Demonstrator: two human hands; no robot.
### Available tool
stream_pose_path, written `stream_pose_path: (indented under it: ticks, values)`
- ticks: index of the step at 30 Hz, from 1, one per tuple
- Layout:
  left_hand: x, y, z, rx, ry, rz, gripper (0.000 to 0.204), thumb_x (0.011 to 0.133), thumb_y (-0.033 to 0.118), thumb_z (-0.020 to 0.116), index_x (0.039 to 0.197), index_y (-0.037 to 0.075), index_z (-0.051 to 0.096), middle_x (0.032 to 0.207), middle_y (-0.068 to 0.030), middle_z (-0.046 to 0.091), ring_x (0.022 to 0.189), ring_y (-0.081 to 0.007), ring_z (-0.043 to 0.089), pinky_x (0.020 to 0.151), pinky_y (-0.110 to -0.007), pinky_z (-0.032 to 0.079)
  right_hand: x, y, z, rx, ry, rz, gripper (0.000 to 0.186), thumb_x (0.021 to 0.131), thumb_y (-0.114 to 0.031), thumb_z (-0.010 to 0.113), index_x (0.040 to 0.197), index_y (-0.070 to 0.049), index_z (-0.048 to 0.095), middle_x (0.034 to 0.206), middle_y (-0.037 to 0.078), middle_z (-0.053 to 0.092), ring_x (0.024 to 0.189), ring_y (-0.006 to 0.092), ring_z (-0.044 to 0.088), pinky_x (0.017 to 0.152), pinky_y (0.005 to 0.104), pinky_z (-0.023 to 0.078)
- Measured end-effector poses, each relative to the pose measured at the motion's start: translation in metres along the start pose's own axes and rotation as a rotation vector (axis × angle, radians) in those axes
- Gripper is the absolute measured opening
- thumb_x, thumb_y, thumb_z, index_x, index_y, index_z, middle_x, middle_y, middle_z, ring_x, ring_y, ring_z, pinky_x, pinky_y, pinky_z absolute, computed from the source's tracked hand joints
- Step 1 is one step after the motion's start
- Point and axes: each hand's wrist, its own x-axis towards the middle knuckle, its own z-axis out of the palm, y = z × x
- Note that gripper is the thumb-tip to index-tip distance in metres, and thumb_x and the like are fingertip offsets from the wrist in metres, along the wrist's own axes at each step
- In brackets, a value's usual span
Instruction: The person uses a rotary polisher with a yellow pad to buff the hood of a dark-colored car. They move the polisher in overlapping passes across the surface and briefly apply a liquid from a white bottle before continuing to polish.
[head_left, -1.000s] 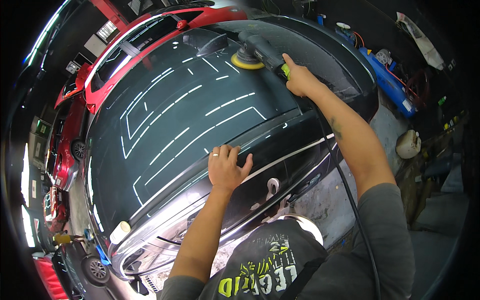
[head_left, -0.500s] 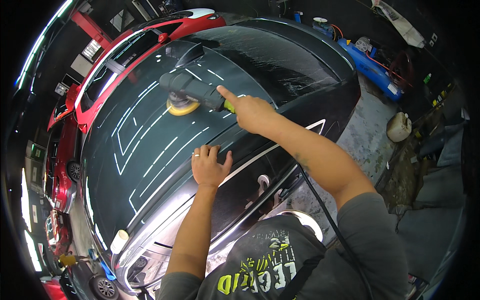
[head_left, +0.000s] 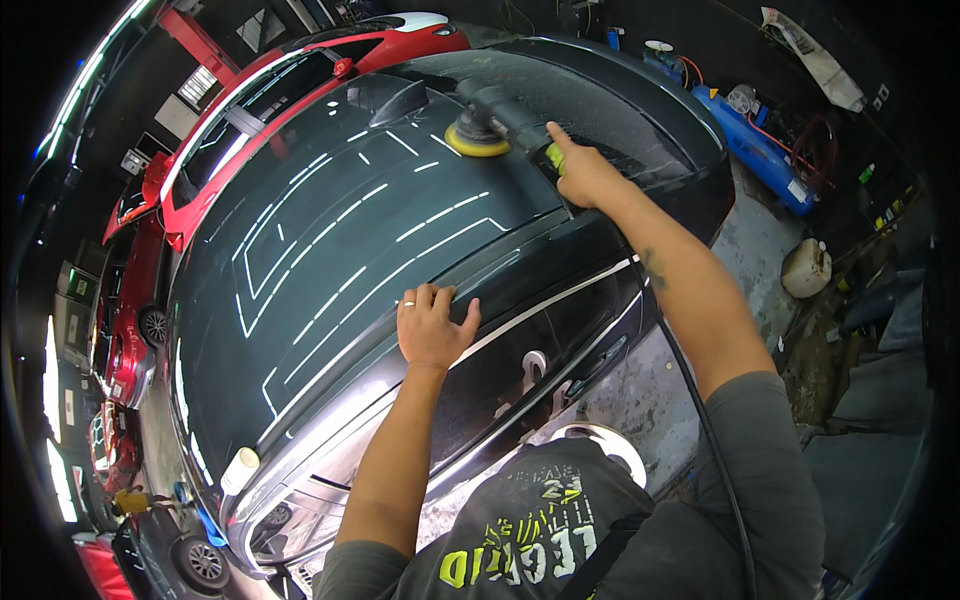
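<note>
My right hand (head_left: pixel 590 175) grips a black-and-green polisher (head_left: pixel 505 112), its yellow pad (head_left: pixel 470 140) on the glossy dark car roof (head_left: pixel 320 250), near the fin antenna (head_left: pixel 398 102) and the hazy rear window (head_left: pixel 600 110). A black cord (head_left: pixel 680 370) hangs beside my right forearm. My left hand (head_left: pixel 432 330) rests on the roof's near edge with fingers apart, holding nothing. At the lower left of the roof stands a white cylindrical container (head_left: pixel 240 470).
A red car (head_left: pixel 190 200) stands beyond the dark one, with more vehicles (head_left: pixel 130 320) along the left. A blue compressor (head_left: pixel 750 150) and a whitish jug (head_left: pixel 806 268) sit on the right. A round white-rimmed object (head_left: pixel 610 445) is low by the car's side.
The polisher swept left and toward me half a second ago, then back right and away to near the rear window. My left hand shifted only slightly on the roof edge.
</note>
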Motion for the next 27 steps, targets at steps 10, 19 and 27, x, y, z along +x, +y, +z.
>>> stream_pose_path:
  ticks: [10, 19, 27]
  values:
    - [0.0, 0.004, 0.0, -0.005, -0.015, -0.019, 0.033, 0.082, 0.036, 0.091, 0.1, 0.012, 0.078, 0.101, -0.0052, 0.069, 0.095, -0.0291, 0.066, 0.083, -0.044, 0.054, -0.035, 0.023, -0.006, 0.018, 0.027, -0.022, 0.104, 0.091, -0.001, 0.067, 0.18, -0.023, 0.018, 0.124, 0.039, 0.073, 0.116, 0.0535, 0.074, 0.099, 0.0537, 0.061]
    - [-0.004, 0.005, 0.0, 0.037, -0.02, -0.025, 0.031, 0.082, 0.035, 0.091, 0.099, 0.011, 0.079, 0.101, -0.0059, 0.07, 0.097, -0.0301, 0.067, 0.084, -0.044, 0.054, -0.114, -0.064, 0.0, 0.039, -0.108, -0.146, 0.106, 0.093, -0.003, 0.073, 0.18, -0.027, 0.017, 0.119, 0.029, 0.078, 0.108, 0.0462, 0.078, 0.094, 0.0548, 0.062]
    - [-0.006, 0.004, 0.0, 0.047, -0.001, 0.016, 0.03, 0.083, 0.034, 0.091, 0.098, 0.012, 0.079, 0.1, -0.0067, 0.071, 0.097, -0.0314, 0.067, 0.084, -0.045, 0.055, -0.126, -0.071, 0.018, 0.054, -0.113, -0.192, 0.103, 0.095, -0.002, 0.071, 0.18, -0.026, 0.018, 0.117, 0.024, 0.079, 0.106, 0.0416, 0.079, 0.092, 0.0518, 0.064]
